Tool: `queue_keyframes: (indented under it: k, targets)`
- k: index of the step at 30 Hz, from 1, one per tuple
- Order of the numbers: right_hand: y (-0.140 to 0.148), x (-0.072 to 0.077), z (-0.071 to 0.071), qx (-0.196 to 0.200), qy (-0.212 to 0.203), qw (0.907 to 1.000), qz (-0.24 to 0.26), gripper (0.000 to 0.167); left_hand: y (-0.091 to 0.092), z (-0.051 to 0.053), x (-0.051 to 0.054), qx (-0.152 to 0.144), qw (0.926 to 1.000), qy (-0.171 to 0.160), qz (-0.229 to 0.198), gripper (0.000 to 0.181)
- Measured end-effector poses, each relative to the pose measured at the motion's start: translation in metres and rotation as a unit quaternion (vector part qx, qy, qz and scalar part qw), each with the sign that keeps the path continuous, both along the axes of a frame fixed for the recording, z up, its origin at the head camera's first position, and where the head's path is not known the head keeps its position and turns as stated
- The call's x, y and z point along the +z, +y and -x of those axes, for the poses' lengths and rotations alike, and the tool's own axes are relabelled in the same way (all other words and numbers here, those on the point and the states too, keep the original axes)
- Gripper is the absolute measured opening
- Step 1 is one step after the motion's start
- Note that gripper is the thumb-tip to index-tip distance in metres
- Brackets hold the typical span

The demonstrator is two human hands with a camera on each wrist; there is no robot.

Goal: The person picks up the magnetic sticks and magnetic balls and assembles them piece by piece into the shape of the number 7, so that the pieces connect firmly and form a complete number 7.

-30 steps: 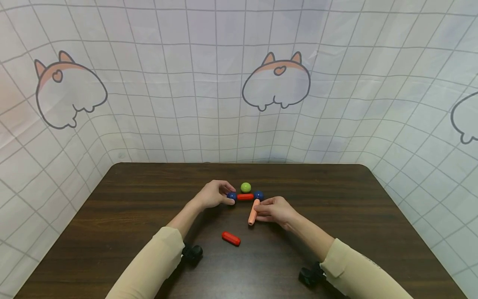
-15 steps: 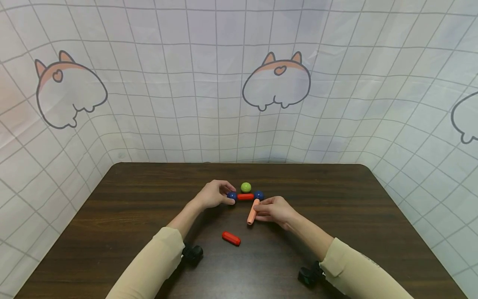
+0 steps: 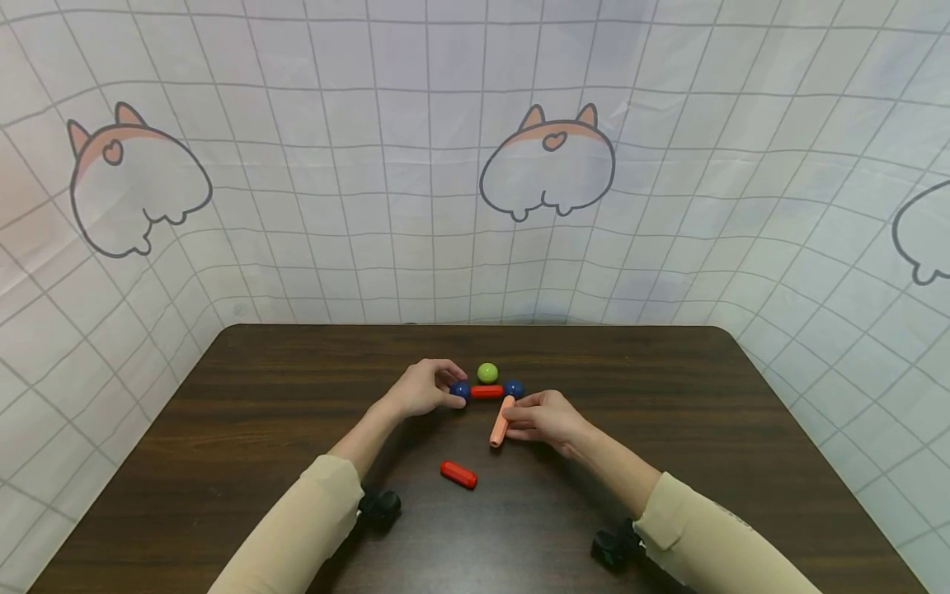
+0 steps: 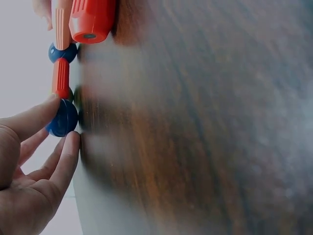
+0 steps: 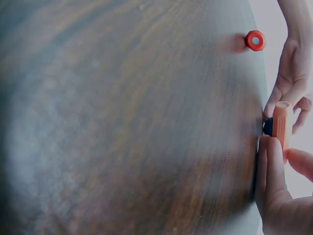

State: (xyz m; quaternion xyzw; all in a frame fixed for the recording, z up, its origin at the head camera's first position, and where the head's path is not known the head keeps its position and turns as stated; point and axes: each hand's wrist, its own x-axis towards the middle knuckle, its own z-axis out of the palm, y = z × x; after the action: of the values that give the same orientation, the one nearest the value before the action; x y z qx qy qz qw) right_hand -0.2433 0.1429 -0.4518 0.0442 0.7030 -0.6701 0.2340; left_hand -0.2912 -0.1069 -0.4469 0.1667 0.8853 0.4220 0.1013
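Note:
My left hand [image 3: 425,388] pinches a blue ball [image 4: 64,118] between thumb and fingers. A grooved red building rod [image 3: 486,392] runs from that ball to a second blue ball [image 3: 513,388] on the right. Just behind the rod sits a green ball [image 3: 487,374]; whether they touch is unclear. My right hand [image 3: 549,419] holds a peach building rod [image 3: 501,422] between thumb and fingers. The peach rod's far end meets the right blue ball, as the left wrist view [image 4: 61,29] also suggests, while its near end points toward me.
A loose red rod [image 3: 458,474] lies nearer to me on the dark wooden table [image 3: 282,396], with a round disc in its end. Black wrist cameras [image 3: 380,507] hang under both forearms. Behind the table rises a white gridded cloth [image 3: 356,165].
The near end of the peach rod has swung very slightly left. Both hands keep their hold, and the balls and red rods stay where they were.

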Motion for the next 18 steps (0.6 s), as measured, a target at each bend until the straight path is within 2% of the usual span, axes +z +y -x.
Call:
queue_keyframes:
  k: [9,14,18]
  targets:
    - [0.000,-0.002,0.001,0.003,0.007,1.0000,0.004,0.040,-0.012,-0.005,0.001,0.016,0.9999,-0.001,0.000,0.037]
    - [0.000,-0.002,0.000,0.002,0.007,1.0000,0.005,0.040,-0.019,-0.012,0.007,0.036,0.9987,0.008,0.035,0.028]
    - [0.000,-0.001,0.000,0.003,0.006,1.0000,0.006,0.040,-0.021,-0.019,0.012,0.033,0.9981,0.001,0.052,0.023]
